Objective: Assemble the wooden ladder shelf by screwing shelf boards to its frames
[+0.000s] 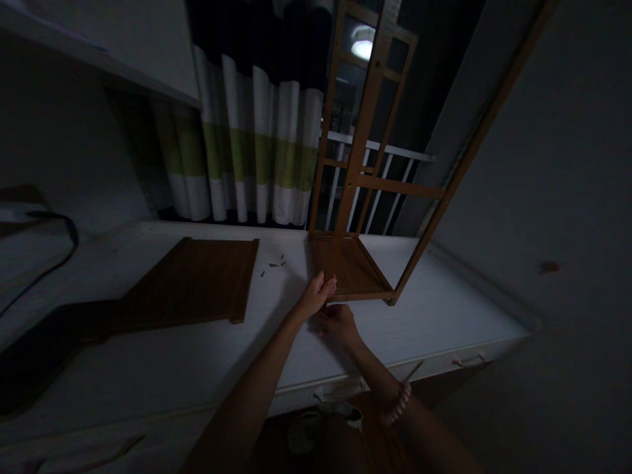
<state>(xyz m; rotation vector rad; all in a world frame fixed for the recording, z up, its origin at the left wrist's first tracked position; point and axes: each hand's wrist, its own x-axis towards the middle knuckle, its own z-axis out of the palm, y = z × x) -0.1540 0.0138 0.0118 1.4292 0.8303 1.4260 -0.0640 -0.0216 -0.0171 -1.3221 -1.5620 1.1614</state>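
Observation:
A tall wooden shelf frame [348, 204] stands upright on the white desktop, with a brown bottom board [353, 266] between its posts. My left hand [311, 296] is wrapped round the foot of the near left post. Just below and to the right, my right hand [342, 324] has its fingers pinched together at the same corner. Whatever lies between those fingers is too dark and small to name. Several small dark pieces of hardware [274, 264] lie on the desktop to the left of the frame.
Brown wooden panels [197, 283] lie flat on the left of the desk [276, 355]. Behind are a striped curtain [247, 145] and a window with a white railing [390, 178]. A black cable [72, 230] hangs at far left; a wall [553, 197] borders the right side. The room is dim.

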